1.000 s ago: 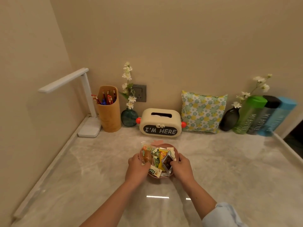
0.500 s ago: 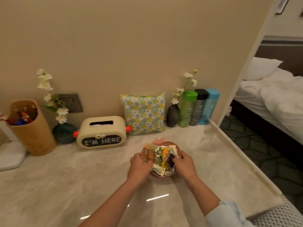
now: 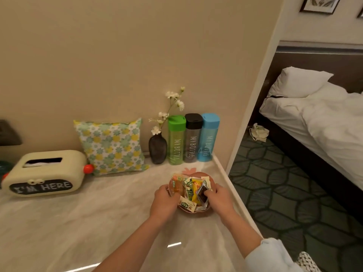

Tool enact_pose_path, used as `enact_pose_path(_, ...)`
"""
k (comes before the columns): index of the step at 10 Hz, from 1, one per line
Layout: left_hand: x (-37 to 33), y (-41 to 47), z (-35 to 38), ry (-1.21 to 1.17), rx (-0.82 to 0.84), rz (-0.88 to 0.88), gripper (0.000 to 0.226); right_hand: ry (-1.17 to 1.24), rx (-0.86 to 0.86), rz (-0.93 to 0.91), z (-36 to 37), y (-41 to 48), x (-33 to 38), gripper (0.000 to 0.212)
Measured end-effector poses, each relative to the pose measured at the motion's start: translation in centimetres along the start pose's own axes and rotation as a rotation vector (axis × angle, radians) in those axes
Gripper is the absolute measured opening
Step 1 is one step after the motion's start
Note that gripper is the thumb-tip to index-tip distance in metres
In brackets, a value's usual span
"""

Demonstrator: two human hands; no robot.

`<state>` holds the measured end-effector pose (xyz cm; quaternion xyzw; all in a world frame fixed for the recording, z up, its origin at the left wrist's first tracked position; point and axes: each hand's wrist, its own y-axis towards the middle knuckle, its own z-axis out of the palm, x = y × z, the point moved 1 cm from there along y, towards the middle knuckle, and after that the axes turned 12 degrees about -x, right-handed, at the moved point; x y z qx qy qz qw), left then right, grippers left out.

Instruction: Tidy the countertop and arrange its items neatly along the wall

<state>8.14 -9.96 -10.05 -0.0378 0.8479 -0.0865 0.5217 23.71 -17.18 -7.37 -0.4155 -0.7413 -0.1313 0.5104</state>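
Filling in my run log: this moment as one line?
left hand, right hand: grip snack bowl | place: countertop right end, before bottles | wall row: not yet joined

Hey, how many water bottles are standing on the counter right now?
3, upright in a row against the wall at the counter's right end: the green bottle beside the dark vase, the black-capped bottle in the middle, the blue bottle nearest the edge. None seems hidden.

Socket [image 3: 8, 133] cut off L edge, teal vase [image 3: 3, 169] barely vis.
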Motion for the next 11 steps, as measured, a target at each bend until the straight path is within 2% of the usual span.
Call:
enact_pose_path(1, -1.0, 0.4, 1.6, 0.002, -0.032, -0.004, 0.020, -0.015, 0.051, -0.003, -0.9, 1.8, 0.2, 0.022)
enact_pose_path(2, -1.8, 1.0, 3.0, -0.002, -0.042, -0.006, 0.021, 0.032, 0.039, -0.018, -1.3, 3.2, 0.4, 0.038)
enact_pose_path(3, -2.2, 1.6, 4.1, -0.005, -0.053, -0.021, 0.024, 0.083, 0.050, -0.003, -1.9, 3.9, 0.8, 0.031)
enact_pose_path(4, -1.9, 2.3, 4.9, -0.011, -0.084, -0.016, 0.024, 0.140, 0.068, 0.019, -1.6, 4.2, 0.8, 0.039)
enact_pose_path(5, -1.9, 2.4, 5.3, -0.043, -0.100, -0.029, 0.021, 0.114, 0.026, 0.040, -1.3, 4.5, 0.7, 0.055)
enact_pose_path(8, -2.2, 2.2, 5.3, -0.055, -0.063, -0.077, 0.042, 0.048, -0.011, 0.019, -1.4, 3.9, 1.3, 0.054)
enact_pose_path(9, -2.4, 2.1, 4.8, 0.004, -0.057, -0.134, 0.071, 0.007, -0.033, -0.015, -1.9, 3.5, 1.3, 0.052)
enact_pose_path(10, -2.4, 1.7, 3.7, -0.018, -0.087, -0.143, 0.079, -0.023, -0.097, -0.126, -2.3, 2.7, 1.3, 0.048)
enact_pose_path(11, -3.2, 0.3, 2.3, -0.105, -0.069, -0.123, 0.065, 0.097, -0.073, -0.219, -2.1, 1.6, 2.1, 0.029)
